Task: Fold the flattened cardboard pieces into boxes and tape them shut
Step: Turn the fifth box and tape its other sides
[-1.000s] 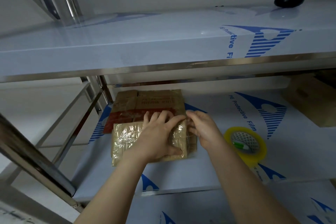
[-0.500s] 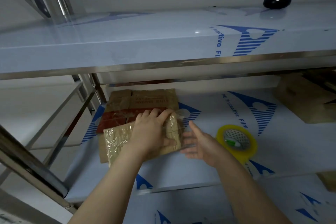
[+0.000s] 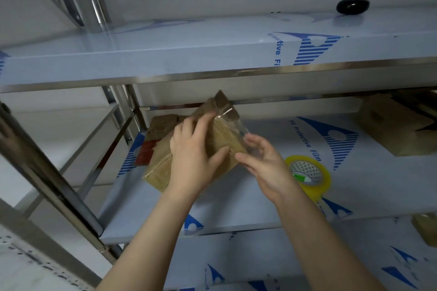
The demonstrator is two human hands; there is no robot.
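Note:
A flattened cardboard piece wrapped in clear plastic [image 3: 222, 134] is tilted up off the middle shelf [image 3: 236, 208], its far end raised. My left hand [image 3: 196, 153] grips it from above, fingers over its top edge and thumb on its near face. My right hand [image 3: 264, 160] is at its right edge, fingers spread and touching the loose clear plastic there. More flat cardboard [image 3: 160, 130], brown with a red patch, lies on the shelf behind it. A yellow-tinted roll of clear tape [image 3: 307, 172] lies flat just right of my right hand.
A folded cardboard box [image 3: 397, 125] sits at the back right of the same shelf. Another brown box corner [image 3: 425, 229] shows at the right edge lower down. The upper shelf [image 3: 212, 54] overhangs closely, with a black object [image 3: 352, 6] on it. Steel frame bars [image 3: 47, 172] run at left.
My left hand has lifted and tilted the wrapped cardboard up off the stack. My right hand let go, opened, then came back to the plastic at its right edge.

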